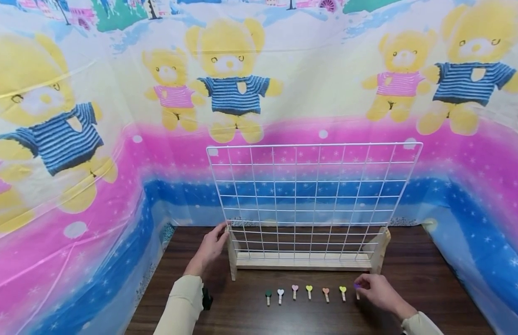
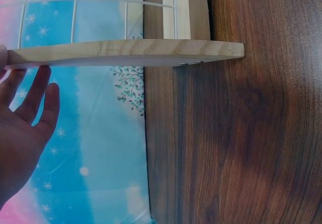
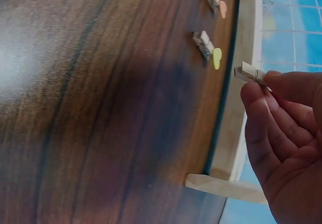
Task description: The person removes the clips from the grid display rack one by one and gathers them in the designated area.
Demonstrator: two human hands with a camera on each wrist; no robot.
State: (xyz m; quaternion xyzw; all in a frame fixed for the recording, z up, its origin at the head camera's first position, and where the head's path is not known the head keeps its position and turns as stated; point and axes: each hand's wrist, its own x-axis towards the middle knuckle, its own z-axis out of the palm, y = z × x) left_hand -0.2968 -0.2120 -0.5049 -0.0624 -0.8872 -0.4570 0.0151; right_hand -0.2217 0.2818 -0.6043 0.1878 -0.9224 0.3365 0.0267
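My right hand (image 1: 378, 292) pinches the purple clip (image 1: 357, 287) at lower right, left hand (image 1: 210, 249) spread on the rack foot (image 1: 231, 253); a loose pinch could drop it.

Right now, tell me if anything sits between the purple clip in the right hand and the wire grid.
Nothing visible does. The right hand pinches the purple clip just in front of the wire grid; only bare table lies between.

no readable text, label, brand, number or sign shows in any view.
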